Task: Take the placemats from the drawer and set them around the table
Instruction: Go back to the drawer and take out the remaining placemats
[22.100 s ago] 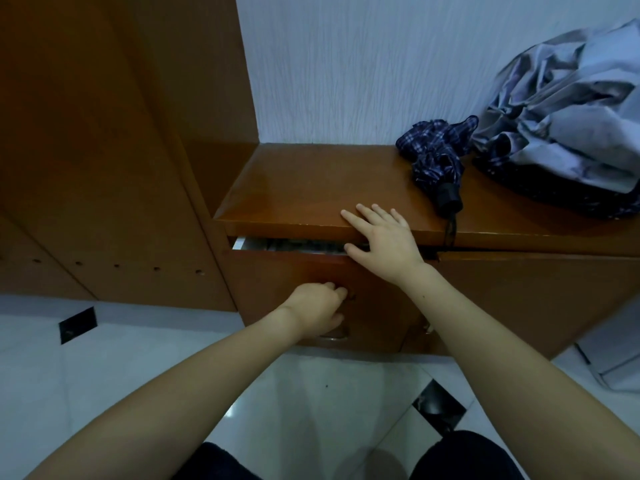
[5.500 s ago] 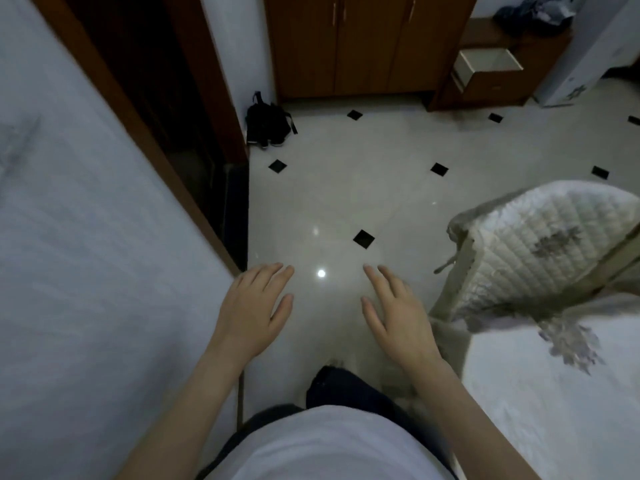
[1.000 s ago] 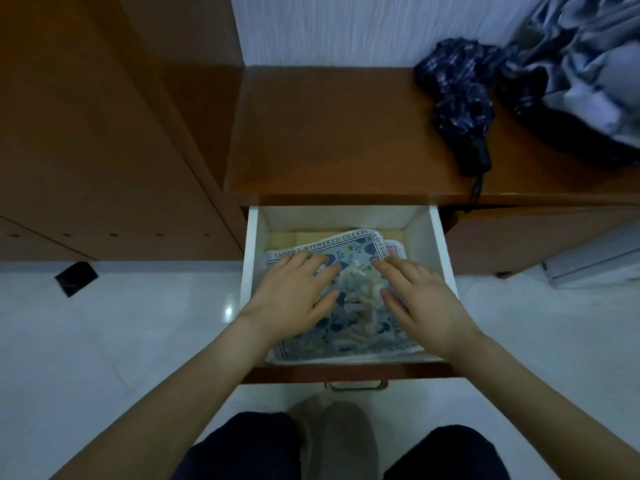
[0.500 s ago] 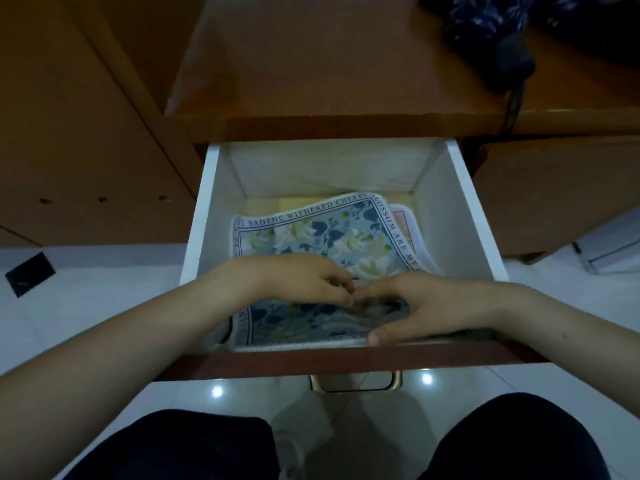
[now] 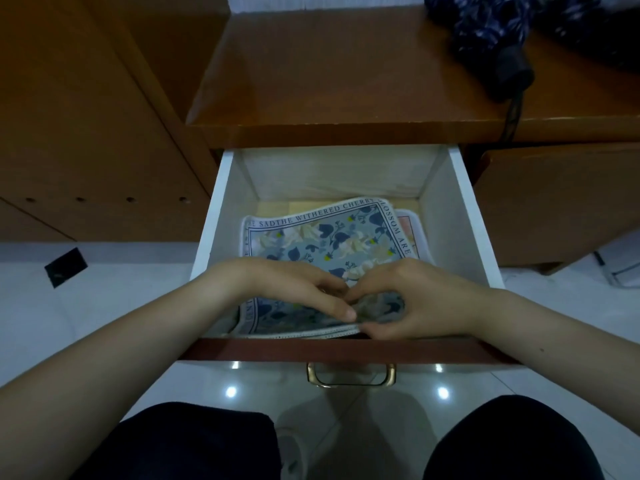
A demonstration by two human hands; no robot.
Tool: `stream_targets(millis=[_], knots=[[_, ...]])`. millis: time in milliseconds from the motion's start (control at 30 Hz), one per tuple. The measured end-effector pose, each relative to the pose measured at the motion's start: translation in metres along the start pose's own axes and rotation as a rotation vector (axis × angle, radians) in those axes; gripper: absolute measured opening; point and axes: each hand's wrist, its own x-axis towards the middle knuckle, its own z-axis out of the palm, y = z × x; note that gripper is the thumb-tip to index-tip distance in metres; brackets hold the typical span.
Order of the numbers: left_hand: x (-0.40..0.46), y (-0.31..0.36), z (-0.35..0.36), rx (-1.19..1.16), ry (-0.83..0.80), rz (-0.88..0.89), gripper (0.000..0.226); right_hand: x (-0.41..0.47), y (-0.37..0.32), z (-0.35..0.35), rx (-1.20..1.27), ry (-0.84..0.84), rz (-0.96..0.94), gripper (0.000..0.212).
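Both hands, left hand (image 5: 294, 289) and right hand (image 5: 412, 303), pinch the placemats' (image 5: 332, 244) near edge inside the drawer (image 5: 460, 230); the lower mats seem mostly hidden.

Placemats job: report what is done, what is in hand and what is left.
Done: the drawer stands pulled open. In hand: the left hand and right hand pinch the near edge of the blue floral placemat, which lies on a pinkish mat inside. Left: lift the mats out and set them around the table, which is out of view.

Head-worn camera, looking steeply down, close over open drawer (image 5: 464, 216)
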Motion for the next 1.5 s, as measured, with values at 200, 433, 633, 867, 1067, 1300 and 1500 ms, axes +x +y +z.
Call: stream_targets(millis=[200, 433, 633, 867, 1067, 1300, 1500], knots=[[-0.003, 0.007, 0.011, 0.109, 0.086, -0.01, 0.044, -0.001, 0.001, 0.002, -0.124, 0.038, -0.035, 0.033], [0.003, 0.009, 0.016, 0.209, 0.243, -0.023, 0.04, 0.001, 0.006, 0.005, 0.099, -0.07, 0.146, 0.036], [0.001, 0.006, 0.012, 0.132, 0.18, -0.015, 0.031, 0.006, 0.009, 0.013, 0.057, -0.147, 0.189, 0.02], [-0.038, -0.006, -0.01, -0.327, 0.42, 0.076, 0.06, -0.003, 0.002, 0.004, 0.15, 0.092, 0.113, 0.01], [-0.071, -0.02, -0.031, -0.518, 0.664, 0.168, 0.064, -0.013, -0.007, -0.006, 0.239, 0.39, 0.135, 0.012], [-0.073, -0.006, -0.032, -0.484, 1.075, 0.152, 0.053, -0.017, -0.009, -0.005, 0.339, 0.676, 0.164, 0.051], [-0.088, 0.023, -0.025, 0.063, 1.163, -0.259, 0.054, -0.017, -0.008, -0.002, 0.364, 0.694, 0.23, 0.04]])
